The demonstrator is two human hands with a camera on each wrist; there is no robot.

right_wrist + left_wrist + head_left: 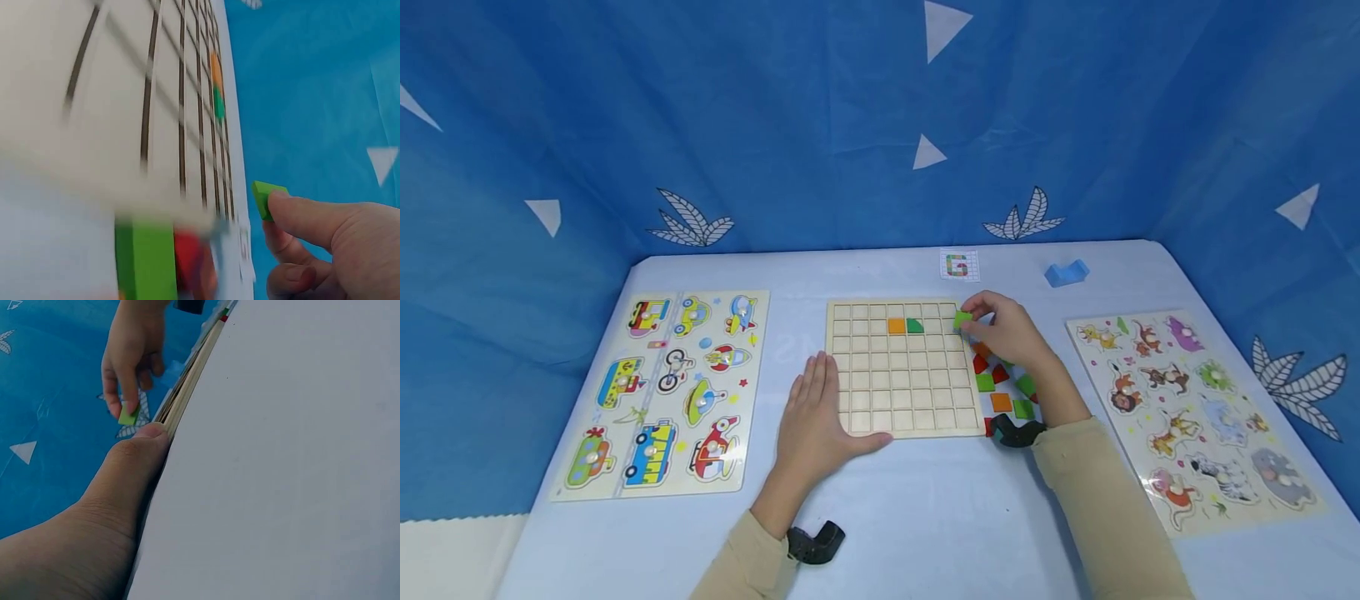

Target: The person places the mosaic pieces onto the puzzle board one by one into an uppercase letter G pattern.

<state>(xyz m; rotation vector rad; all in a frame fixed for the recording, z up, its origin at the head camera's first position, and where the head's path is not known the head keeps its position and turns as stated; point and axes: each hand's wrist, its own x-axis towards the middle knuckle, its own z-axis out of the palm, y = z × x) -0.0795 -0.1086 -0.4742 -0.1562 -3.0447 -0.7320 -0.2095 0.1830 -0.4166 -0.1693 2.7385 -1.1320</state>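
White table (925, 517). Middle: wooden grid board (895, 379), flat. Loose pieces (1002, 403), red, orange and green, bunched just beside its right edge. Vehicle puzzle (662, 407) flat at left, animal puzzle (1187, 396) flat at right. Near back edge: small pattern card (959, 266), blue block (1066, 273) to its right.

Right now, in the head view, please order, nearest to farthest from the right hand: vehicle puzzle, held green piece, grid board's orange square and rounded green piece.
1. Held green piece, pinched by the right hand.
2. Rounded green piece, on the grid board.
3. Orange square, left of it.
4. Vehicle puzzle, far left.
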